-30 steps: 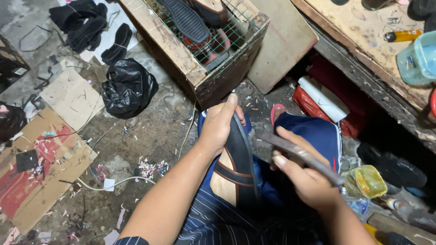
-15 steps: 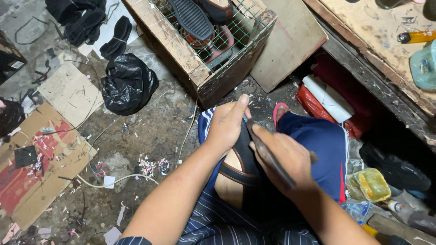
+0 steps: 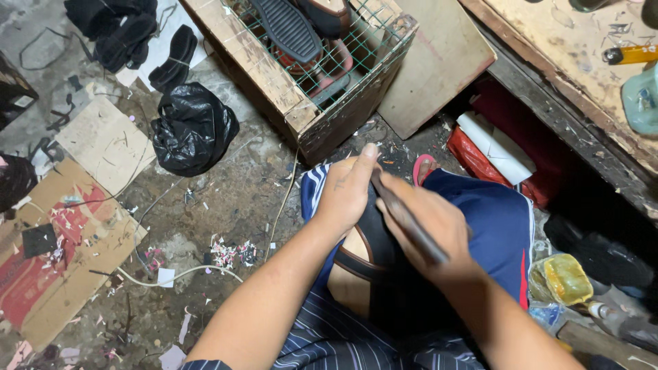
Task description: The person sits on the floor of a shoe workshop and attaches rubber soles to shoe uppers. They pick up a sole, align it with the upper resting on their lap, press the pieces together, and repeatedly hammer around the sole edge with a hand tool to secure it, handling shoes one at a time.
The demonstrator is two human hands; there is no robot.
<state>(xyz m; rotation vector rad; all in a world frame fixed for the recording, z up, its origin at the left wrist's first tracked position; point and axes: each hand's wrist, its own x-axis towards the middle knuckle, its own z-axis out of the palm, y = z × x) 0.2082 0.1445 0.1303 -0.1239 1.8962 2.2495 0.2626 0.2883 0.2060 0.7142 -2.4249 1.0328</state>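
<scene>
Pressing a black sandal (image 3: 373, 250) down on the lap, over blue shorts (image 3: 490, 226), left hand (image 3: 349, 188) clamped over its toe end. Right hand (image 3: 428, 229) clenched around a thin dark tool (image 3: 410, 223), tip hidden close beside the left thumb. Likely risk: tool skidding off the strap into thumb or thigh, from a hard push on a curved, yielding shoe. Wooden crate (image 3: 301, 103) of shoes just ahead.
</scene>
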